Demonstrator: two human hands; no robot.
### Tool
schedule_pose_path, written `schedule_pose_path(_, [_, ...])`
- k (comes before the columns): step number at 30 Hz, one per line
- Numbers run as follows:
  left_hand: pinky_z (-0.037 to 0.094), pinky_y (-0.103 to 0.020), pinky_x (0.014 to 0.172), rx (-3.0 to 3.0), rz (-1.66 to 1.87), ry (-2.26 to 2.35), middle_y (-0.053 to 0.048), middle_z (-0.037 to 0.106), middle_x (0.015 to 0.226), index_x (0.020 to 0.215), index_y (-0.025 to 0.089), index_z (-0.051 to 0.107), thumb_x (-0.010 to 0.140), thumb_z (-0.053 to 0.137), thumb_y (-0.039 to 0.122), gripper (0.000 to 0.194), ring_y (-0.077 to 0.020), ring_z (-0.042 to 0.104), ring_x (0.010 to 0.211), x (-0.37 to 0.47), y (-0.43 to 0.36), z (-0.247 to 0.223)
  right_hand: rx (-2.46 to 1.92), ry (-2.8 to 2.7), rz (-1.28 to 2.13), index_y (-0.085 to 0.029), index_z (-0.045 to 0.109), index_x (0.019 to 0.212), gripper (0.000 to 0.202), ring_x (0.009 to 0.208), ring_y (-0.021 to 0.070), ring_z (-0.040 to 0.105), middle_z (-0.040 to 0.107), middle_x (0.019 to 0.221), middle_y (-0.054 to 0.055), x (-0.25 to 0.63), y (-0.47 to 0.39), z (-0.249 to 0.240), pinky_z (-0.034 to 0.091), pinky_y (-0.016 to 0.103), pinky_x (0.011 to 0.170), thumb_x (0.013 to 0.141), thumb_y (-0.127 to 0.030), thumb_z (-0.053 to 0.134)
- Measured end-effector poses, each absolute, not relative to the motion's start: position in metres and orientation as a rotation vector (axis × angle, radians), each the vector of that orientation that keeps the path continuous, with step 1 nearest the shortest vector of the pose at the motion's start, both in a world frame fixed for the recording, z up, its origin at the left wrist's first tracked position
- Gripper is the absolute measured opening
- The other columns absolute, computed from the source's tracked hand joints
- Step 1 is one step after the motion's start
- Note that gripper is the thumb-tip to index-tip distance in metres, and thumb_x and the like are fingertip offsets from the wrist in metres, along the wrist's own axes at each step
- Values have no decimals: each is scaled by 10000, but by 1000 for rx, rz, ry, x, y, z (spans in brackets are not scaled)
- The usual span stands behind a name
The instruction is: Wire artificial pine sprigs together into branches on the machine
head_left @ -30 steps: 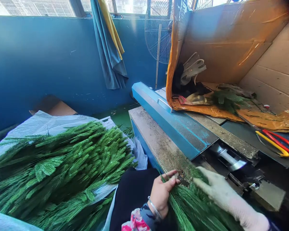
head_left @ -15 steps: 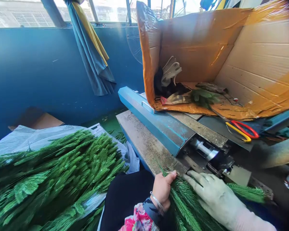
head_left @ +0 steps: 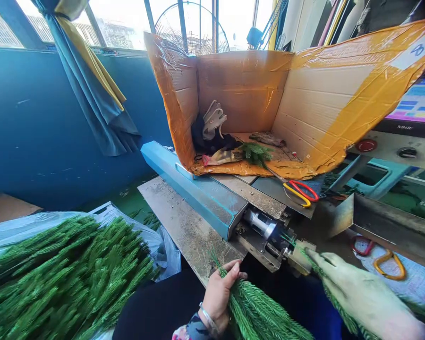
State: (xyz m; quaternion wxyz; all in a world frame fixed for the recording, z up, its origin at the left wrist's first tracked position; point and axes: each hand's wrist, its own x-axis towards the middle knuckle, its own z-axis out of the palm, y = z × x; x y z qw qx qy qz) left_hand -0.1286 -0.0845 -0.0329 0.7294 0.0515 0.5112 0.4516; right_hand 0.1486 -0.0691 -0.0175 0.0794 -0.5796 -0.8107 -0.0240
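My left hand (head_left: 216,292), bare with a bangle at the wrist, is closed around the stem ends of a bunch of green artificial pine branches (head_left: 265,309). Their needled tips hang toward the bottom of the view. My right hand (head_left: 363,290) wears a pale glove and grips a single pine branch (head_left: 327,281). That branch's thin end points into the metal spindle (head_left: 264,225) of a blue machine (head_left: 201,189). The glove hides part of the branch, and I cannot see whether its tip touches the spindle.
A taped cardboard box (head_left: 241,71) on the machine holds gloves and a pine sprig. Scissors (head_left: 301,191) with red and yellow handles lie at its front edge. A metal tray (head_left: 393,226) and a control panel (head_left: 393,148) stand right. More pine branches (head_left: 67,278) pile at left.
My right hand has moved from beside the bunch to the spindle with one branch in it. My left hand still holds the bunch. The view has turned right, bringing the control panel in.
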Motion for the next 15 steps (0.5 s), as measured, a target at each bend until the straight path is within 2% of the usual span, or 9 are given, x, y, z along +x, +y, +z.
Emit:
schedule_pose_path(3, [452,-236,516,109,996,1137,-42,648,627,1026,96,532,634,713,300,477,-119,569,513,-130,-84,-34,-1643,-2665,-70,-208,468,1225,497,720,183,636,596,1032,76,138,-51,-16,550,309,579,773,-85,303])
schedule_pose_path(5, [455,-237,514,112,996,1159,-47,651,633,1018,96,543,626,719,300,475,-122,571,514,-131,-85,-34,-1652,-2657,15,-185,480,1210,482,722,190,635,594,1036,92,131,-41,-15,553,335,608,781,-74,290])
schedule_pose_path(7, [458,-239,517,105,1001,1177,-51,651,631,1003,94,548,625,719,295,461,-125,572,515,-132,-85,-35,-1647,-2603,135,-208,476,1205,450,760,186,630,564,1090,84,129,-33,-17,550,336,656,797,-112,311])
schedule_pose_path(9, [460,-242,521,88,1002,1187,-49,646,619,981,95,550,629,717,289,434,-125,571,515,-133,-86,-37,-1655,-2494,194,-234,451,1210,422,930,196,591,468,1216,75,131,-26,-21,523,338,782,796,-188,380])
schedule_pose_path(11, [458,-241,522,78,1007,1195,-44,640,611,959,99,553,634,714,284,407,-123,568,514,-134,-86,-40,-1692,-2361,234,-226,445,1190,437,1079,214,505,398,1257,79,134,-20,-25,469,345,885,755,-261,465])
schedule_pose_path(15, [452,-240,519,70,1016,1206,-35,629,602,926,111,559,635,713,277,368,-122,564,514,-136,-84,-42,-1751,-2225,403,-204,466,1126,454,1108,232,468,420,1197,91,140,-11,-26,466,380,877,686,-304,521])
